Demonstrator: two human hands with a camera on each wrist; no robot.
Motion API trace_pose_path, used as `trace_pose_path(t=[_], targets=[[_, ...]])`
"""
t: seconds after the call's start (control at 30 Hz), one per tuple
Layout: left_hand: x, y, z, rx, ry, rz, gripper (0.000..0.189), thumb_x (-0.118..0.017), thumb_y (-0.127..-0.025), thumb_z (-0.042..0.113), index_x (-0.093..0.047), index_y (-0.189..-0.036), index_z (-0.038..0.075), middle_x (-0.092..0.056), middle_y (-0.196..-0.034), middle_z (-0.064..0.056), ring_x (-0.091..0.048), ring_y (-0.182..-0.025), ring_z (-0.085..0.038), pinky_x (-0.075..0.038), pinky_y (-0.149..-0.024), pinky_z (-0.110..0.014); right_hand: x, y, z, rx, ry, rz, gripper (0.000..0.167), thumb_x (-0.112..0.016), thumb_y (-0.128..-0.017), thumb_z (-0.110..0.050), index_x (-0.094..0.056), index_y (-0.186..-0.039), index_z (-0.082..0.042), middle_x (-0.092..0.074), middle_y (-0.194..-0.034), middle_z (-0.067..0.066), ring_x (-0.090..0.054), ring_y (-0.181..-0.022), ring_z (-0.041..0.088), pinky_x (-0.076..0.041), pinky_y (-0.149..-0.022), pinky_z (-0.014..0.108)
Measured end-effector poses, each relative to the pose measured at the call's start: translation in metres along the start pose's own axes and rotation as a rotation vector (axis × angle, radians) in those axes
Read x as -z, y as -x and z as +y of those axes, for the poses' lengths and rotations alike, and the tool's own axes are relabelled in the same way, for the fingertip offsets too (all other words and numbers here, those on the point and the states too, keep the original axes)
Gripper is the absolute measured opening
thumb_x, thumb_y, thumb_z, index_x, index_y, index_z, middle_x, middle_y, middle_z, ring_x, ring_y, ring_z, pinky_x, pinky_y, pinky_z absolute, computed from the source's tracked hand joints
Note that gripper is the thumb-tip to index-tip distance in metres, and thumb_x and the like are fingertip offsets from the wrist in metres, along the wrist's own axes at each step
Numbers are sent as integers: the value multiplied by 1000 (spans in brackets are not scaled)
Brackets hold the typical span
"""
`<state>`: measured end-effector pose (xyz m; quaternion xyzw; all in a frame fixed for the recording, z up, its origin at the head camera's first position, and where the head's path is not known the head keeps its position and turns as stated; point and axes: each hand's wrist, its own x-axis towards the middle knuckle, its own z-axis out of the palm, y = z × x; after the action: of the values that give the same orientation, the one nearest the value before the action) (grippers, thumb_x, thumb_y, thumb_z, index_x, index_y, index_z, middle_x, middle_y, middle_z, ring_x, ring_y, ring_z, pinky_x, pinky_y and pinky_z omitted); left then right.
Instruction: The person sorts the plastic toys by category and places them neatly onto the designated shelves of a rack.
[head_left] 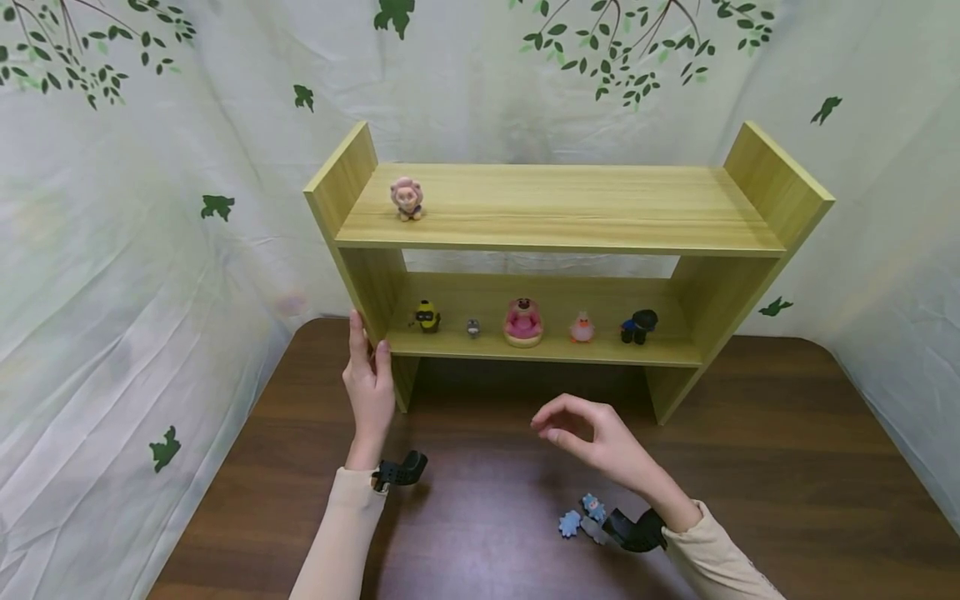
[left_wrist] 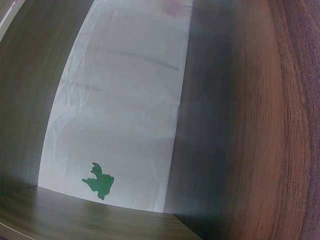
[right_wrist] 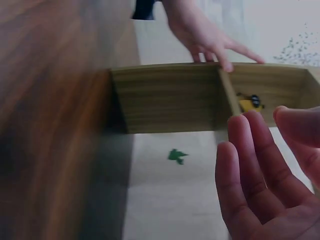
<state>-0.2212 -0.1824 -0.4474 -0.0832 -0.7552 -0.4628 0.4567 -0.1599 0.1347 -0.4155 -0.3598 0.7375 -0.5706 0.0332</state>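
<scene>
My left hand [head_left: 371, 392] rests against the left side panel of a light wooden shelf [head_left: 558, 237], fingers straight along its outside and thumb at its front edge. My right hand [head_left: 596, 433] hangs in front of the lower board, fingers loosely bent, nothing between them. On the lower board stand a yellow figurine with black goggles [head_left: 427, 317], a tiny grey figurine [head_left: 473, 328], a pink bear figurine [head_left: 522, 322], a pale pink bird figurine [head_left: 582, 327] and a dark-capped figurine [head_left: 638, 327]. A pink fluffy figurine [head_left: 407, 198] sits at the top board's left end.
Small blue gear-shaped pieces [head_left: 570, 523] and a grey piece lie on the brown table [head_left: 480, 550] beside the right wrist's black camera strap [head_left: 636, 532]. Behind the shelf hangs a pale curtain [head_left: 465, 92] with a green leaf print.
</scene>
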Motion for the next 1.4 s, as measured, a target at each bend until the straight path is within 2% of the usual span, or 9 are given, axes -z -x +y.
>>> trace_pose_path(t=[0.1, 0.3, 0.47, 0.57, 0.7, 0.8, 0.97, 1.17, 1.4], targets=[[0, 0, 0, -3, 6, 2, 69, -51, -98, 2, -25, -152, 37, -54, -88, -17, -32, -60, -15, -28, -58, -26, -4, 9, 8, -19, -16, -38, 17, -60, -94, -2, -64, -109, -7, -65, -102, 3, -64, -92, 22, -52, -78, 35], [-1, 0, 1, -7, 14, -6, 69, -51, -98, 2, -25, -152, 37, -54, -90, -18, -33, -61, -16, -28, -58, -25, -8, 29, 25, -112, -17, -119, 13, -61, -94, -8, -64, -107, -8, -65, -101, 1, -63, -89, 24, -51, -78, 33], [-1, 0, 1, -9, 13, -7, 68, -50, -99, 3, -24, -152, 35, -53, -89, -18, -33, -60, -16, -28, -57, -26, -11, 43, 34, -179, -37, -169, 12, -62, -94, -9, -65, -106, -6, -66, -99, 10, -62, -87, 22, -51, -77, 32], [-2, 0, 1, -8, 14, -7, 68, -50, -99, 3, -24, -153, 35, -54, -89, -18, -34, -60, -16, -29, -57, -25, -12, 51, 37, -178, -50, -204, 14, -63, -92, -5, -64, -106, -3, -65, -97, 15, -62, -86, 19, -51, -76, 32], [-2, 1, 1, -2, 21, -12, 68, -50, -99, 2, -24, -153, 35, -56, -93, -19, -35, -62, -17, -30, -57, -25, -12, 61, 40, -178, -50, -246, 18, -66, -89, -4, -64, -107, -3, -64, -97, 15, -62, -88, 24, -50, -78, 32], [-1, 1, 1, -4, 22, -11, 68, -50, -98, 2, -24, -153, 33, -56, -93, -18, -36, -63, -17, -30, -58, -25, -13, 68, 44, -174, -19, -265, 20, -69, -88, -7, -64, -108, -7, -65, -100, 11, -62, -89, 25, -51, -78, 33], [-1, 2, 0, -7, 16, -3, 70, -50, -98, 0, -24, -153, 35, -54, -88, -16, -33, -61, -15, -28, -57, -25, -17, 74, 48, -138, 53, -265, 24, -73, -85, -8, -64, -106, -12, -65, -100, 4, -62, -86, 19, -51, -74, 32], [-1, 1, 0, -17, 18, 1, 72, -50, -97, -3, -25, -152, 36, -54, -88, -17, -32, -60, -13, -28, -56, -25, -24, 78, 52, -119, 200, -265, 28, -76, -80, -4, -64, -101, -17, -61, -98, -6, -57, -84, 8, -49, -72, 27], [0, 1, -1, -14, 11, 2, 72, -50, -98, -2, -24, -152, 37, -51, -84, -16, -31, -60, -13, -27, -56, -25, -32, 77, 53, -93, 344, -256, 32, -76, -76, 1, -64, -97, -20, -57, -98, -13, -53, -86, 5, -47, -73, 25]])
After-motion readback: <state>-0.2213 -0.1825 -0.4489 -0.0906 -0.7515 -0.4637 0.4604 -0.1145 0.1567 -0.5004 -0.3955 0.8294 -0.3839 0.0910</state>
